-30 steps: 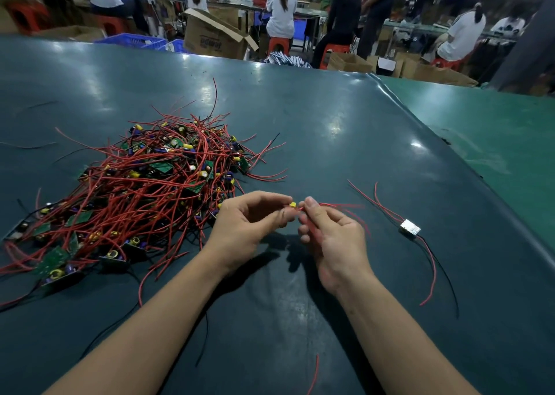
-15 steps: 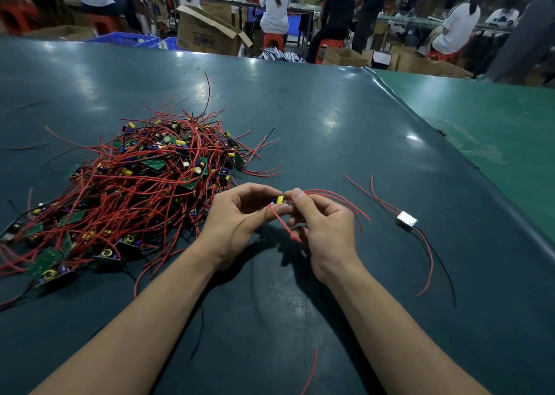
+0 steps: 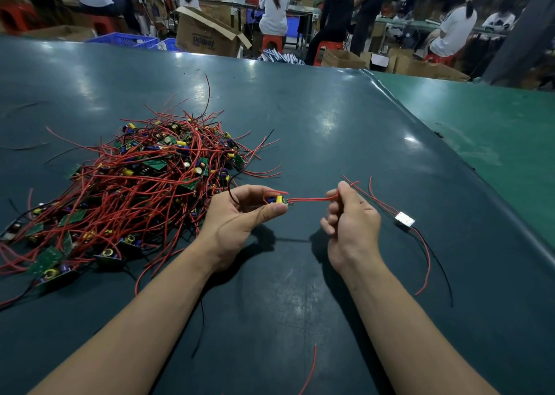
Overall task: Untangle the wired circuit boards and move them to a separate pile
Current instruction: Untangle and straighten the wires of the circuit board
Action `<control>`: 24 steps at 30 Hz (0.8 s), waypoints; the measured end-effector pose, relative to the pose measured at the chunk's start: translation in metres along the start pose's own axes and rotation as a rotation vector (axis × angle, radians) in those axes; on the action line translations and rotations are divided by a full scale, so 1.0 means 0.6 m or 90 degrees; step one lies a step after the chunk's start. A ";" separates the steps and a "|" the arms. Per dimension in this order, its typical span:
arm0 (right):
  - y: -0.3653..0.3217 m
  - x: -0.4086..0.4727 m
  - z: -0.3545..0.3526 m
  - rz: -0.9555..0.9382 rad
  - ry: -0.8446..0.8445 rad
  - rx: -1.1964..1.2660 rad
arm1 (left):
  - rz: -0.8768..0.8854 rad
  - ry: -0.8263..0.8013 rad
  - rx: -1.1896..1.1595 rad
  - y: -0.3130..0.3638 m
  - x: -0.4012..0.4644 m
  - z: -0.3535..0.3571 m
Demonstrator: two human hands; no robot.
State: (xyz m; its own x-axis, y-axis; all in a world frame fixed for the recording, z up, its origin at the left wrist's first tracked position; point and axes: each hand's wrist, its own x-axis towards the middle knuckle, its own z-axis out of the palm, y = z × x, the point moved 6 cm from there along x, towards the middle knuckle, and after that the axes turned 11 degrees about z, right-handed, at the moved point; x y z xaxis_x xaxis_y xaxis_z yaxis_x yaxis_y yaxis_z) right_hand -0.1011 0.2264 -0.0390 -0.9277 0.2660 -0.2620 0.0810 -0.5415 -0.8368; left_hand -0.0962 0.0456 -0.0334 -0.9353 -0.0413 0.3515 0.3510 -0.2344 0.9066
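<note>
Small green circuit board with yellow capacitor (image 3: 279,200): pinched by left hand (image 3: 240,223); right hand (image 3: 350,226) pinches its red wires (image 3: 312,199) taut. Tangled red-wired board pile (image 3: 135,190) lies toward the surface's left edge.

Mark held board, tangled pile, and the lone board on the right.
held board (image 3: 279,200), head view, yellow capacitor
tangled pile (image 3: 135,190), head view, red wires mid-heap
lone board (image 3: 404,219), head view, white face

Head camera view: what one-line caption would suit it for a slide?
Left hand holds a small board while right hand pulls its red wires straight, beside the tangled pile.
</note>
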 end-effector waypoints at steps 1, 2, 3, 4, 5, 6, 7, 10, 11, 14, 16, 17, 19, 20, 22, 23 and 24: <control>-0.005 0.000 -0.004 -0.025 0.011 -0.029 | -0.002 0.001 -0.002 -0.001 0.000 0.000; -0.009 0.000 -0.007 -0.046 0.023 -0.044 | -0.003 0.001 -0.003 -0.001 0.000 -0.001; -0.012 0.001 -0.011 -0.058 0.035 -0.044 | -0.003 -0.001 -0.003 -0.001 -0.001 -0.001; -0.014 0.002 -0.014 -0.062 0.043 -0.037 | -0.001 -0.005 -0.002 0.000 -0.001 0.000; -0.014 0.003 -0.015 -0.059 0.048 -0.026 | -0.001 -0.009 -0.002 0.000 -0.001 0.002; -0.013 0.004 -0.015 -0.049 0.049 -0.011 | -0.001 -0.012 -0.003 -0.001 -0.001 0.002; -0.011 0.005 -0.015 -0.036 0.050 0.005 | -0.001 -0.015 -0.001 -0.001 -0.001 0.003; -0.009 0.009 -0.017 -0.014 0.062 0.029 | -0.002 -0.025 0.005 -0.001 -0.002 0.003; -0.011 0.010 -0.019 -0.018 0.064 0.028 | -0.003 -0.022 0.004 -0.002 -0.002 0.003; -0.017 0.012 -0.028 -0.028 0.072 0.030 | -0.004 -0.009 0.002 -0.002 -0.002 0.000; -0.018 0.012 -0.030 -0.028 0.070 0.040 | -0.003 -0.011 0.005 -0.002 -0.002 0.001; -0.019 0.013 -0.030 -0.028 0.071 0.046 | -0.004 -0.010 0.003 -0.003 -0.002 0.001; -0.022 0.015 -0.031 -0.021 0.088 0.056 | -0.007 -0.010 -0.003 -0.002 -0.003 0.003; -0.022 0.017 -0.033 -0.014 0.102 0.058 | -0.008 -0.013 -0.003 -0.002 -0.004 0.004; -0.021 0.021 -0.037 -0.005 0.122 0.053 | -0.006 -0.019 0.005 0.000 -0.006 0.006; -0.021 0.023 -0.040 -0.008 0.128 0.047 | -0.002 -0.020 0.009 0.001 -0.006 0.006; -0.021 0.024 -0.042 -0.016 0.130 0.044 | 0.004 -0.016 0.012 0.002 -0.007 0.006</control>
State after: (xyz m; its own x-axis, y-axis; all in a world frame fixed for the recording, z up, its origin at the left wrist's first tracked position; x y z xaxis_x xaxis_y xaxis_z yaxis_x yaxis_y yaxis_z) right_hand -0.1065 0.2576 -0.0443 -0.8352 0.4330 -0.3391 0.0269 -0.5836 -0.8116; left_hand -0.0918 0.0490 -0.0330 -0.9319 -0.0175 0.3624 0.3574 -0.2160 0.9086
